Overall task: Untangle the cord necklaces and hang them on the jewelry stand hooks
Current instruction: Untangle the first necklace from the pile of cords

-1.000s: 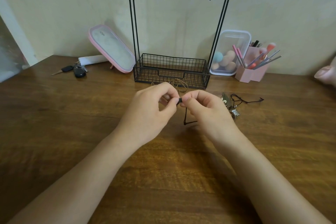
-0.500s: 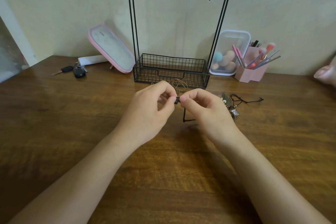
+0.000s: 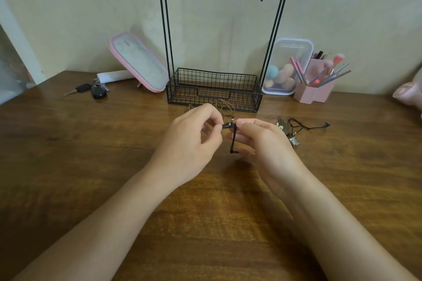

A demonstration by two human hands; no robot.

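Left hand (image 3: 189,137) and right hand (image 3: 262,141) raised above brown wooden table (image 3: 91,155), fingertips facing, both pinching thin black cord necklace (image 3: 232,141), loose end dangling

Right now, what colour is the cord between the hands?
The cord is black; the head view shows it best.

One person, bare arms only. Both the left hand (image 3: 189,141) and the right hand (image 3: 269,143) have slim fingers and short rounded nails of natural look, one thumbnail showing on each. The left forearm (image 3: 109,223) and right forearm (image 3: 331,219) are bare and smooth down to the bottom frame edge, wrists bare too. Upper arms and clothing are out of frame, so cannot tell.
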